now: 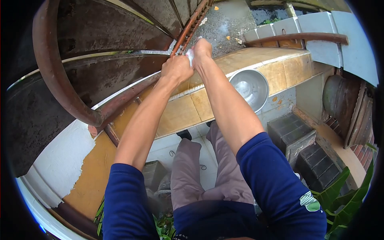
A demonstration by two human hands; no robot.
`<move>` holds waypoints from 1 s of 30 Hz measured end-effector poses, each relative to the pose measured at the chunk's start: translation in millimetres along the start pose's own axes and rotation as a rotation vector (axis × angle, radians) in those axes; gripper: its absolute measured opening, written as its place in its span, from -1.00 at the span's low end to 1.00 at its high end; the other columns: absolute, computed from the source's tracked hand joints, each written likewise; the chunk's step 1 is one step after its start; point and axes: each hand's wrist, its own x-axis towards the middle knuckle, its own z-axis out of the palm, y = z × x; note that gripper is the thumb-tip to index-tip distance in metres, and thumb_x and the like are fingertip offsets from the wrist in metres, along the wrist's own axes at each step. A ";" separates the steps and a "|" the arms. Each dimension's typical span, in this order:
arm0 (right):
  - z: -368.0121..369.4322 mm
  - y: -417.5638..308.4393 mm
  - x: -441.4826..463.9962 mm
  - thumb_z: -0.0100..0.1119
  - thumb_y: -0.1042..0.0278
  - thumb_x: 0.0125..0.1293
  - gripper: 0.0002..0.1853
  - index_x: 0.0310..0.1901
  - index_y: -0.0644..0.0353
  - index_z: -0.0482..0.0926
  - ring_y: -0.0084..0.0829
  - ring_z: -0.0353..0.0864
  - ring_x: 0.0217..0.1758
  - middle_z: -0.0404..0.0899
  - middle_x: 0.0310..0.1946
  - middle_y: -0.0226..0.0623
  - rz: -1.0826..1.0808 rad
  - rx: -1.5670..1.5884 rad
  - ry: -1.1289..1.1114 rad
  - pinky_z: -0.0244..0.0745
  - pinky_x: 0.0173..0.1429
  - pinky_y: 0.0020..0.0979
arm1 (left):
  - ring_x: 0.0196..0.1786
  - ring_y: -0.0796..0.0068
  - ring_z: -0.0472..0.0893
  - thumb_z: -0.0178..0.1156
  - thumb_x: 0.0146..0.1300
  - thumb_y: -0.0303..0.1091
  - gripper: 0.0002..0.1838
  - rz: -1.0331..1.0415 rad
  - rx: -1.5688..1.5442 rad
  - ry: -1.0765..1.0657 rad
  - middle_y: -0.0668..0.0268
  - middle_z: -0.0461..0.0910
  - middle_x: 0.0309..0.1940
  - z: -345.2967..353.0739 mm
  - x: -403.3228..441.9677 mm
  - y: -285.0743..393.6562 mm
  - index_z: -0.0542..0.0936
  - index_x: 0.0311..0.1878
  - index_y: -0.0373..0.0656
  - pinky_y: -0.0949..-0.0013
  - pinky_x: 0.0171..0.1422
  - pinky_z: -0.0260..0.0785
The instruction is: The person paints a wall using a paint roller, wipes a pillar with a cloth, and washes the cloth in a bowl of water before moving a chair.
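Both arms reach forward over a tiled ledge. My left hand (pixel 177 68) is closed in a fist, and my right hand (pixel 202 50) is closed close beside it. Between them shows a small white, crumpled thing that looks like a cloth (pixel 190 57); both hands grip it, and most of it is hidden by the fingers. The hands are next to a reddish-brown metal rail (pixel 188 30). A round metal bowl (pixel 249 90) stands on the ledge to the right of my right forearm, with its inside showing.
The yellow-tiled ledge (pixel 290 72) crosses ahead of my legs. A curved brown railing with dark panels (pixel 116 76) fills the left. Dark blocks (pixel 290 130) stand low at the right, near green leaves (pixel 344 200). Wet grey ground (pixel 224 28) lies beyond the ledge.
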 end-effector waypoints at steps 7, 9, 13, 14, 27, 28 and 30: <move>-122.7 -5.4 -32.3 0.33 0.11 0.14 -0.53 0.07 0.05 0.48 -0.09 0.25 0.23 0.35 0.05 -0.14 -1.105 -0.874 0.169 0.09 0.29 0.07 | -0.61 0.53 0.36 0.12 0.35 0.18 -0.49 -0.064 -1.236 -0.457 0.47 0.25 -0.71 44.4 -7.8 -30.3 0.48 -0.09 -0.17 0.41 -0.52 0.20; -195.1 -14.6 -35.0 0.36 0.16 0.09 -0.43 0.16 0.02 0.44 -0.10 0.15 0.29 0.26 0.11 -0.13 -1.042 -0.993 0.465 0.05 0.33 0.04 | -0.59 0.51 0.40 0.09 0.38 0.14 -0.48 -0.074 -1.571 -0.519 0.42 0.31 -0.69 66.0 -7.4 -45.7 0.48 -0.05 -0.23 0.42 -0.50 0.23; -331.2 -6.4 -15.7 0.35 0.13 0.15 -0.43 0.20 0.03 0.42 -0.14 0.27 0.27 0.31 0.18 -0.09 -0.567 -1.247 0.620 0.23 0.22 0.05 | -0.39 0.38 0.57 0.00 0.43 0.15 -0.41 -0.071 -1.781 -0.398 0.16 0.60 -0.34 110.7 -8.2 -39.3 0.45 0.12 -0.27 0.37 -0.36 0.44; -350.5 -1.7 -11.6 0.34 0.18 0.17 -0.42 0.22 0.04 0.40 -0.16 0.36 0.20 0.35 0.17 -0.08 -0.379 -1.036 0.463 0.34 0.12 0.02 | -0.35 0.35 0.61 0.01 0.42 0.15 -0.40 -0.076 -1.791 -0.374 0.11 0.63 -0.27 116.7 -10.0 -36.5 0.44 0.15 -0.27 0.35 -0.31 0.49; -298.1 28.7 -56.3 -0.09 0.74 0.18 -0.30 0.40 0.18 0.14 -0.36 0.67 -0.21 0.48 0.04 -0.12 -0.523 -0.322 -0.066 0.73 -0.45 -0.42 | 0.01 0.09 0.64 0.30 0.26 -0.40 -0.72 -0.138 -2.150 -0.223 0.11 0.62 -0.14 160.6 13.7 -28.8 0.51 -0.02 -0.28 0.08 0.11 0.59; -288.9 24.3 -65.4 -0.09 0.74 0.18 -0.31 0.40 0.19 0.15 -0.37 0.67 -0.20 0.48 0.05 -0.13 -0.556 -0.348 -0.061 0.73 -0.37 -0.43 | 0.00 0.11 0.64 0.30 0.27 -0.38 -0.72 -0.146 -2.134 -0.215 0.15 0.62 -0.15 166.3 19.1 -31.6 0.51 -0.02 -0.26 0.10 0.11 0.58; -272.8 22.9 -70.1 -0.09 0.73 0.19 -0.32 0.41 0.20 0.17 -0.38 0.66 -0.13 0.49 0.09 -0.13 -0.653 -0.427 -0.044 0.69 -0.21 -0.45 | -0.01 0.16 0.64 0.29 0.29 -0.35 -0.73 -0.159 -2.100 -0.200 0.22 0.62 -0.17 171.9 32.6 -36.2 0.52 -0.02 -0.22 0.14 0.10 0.57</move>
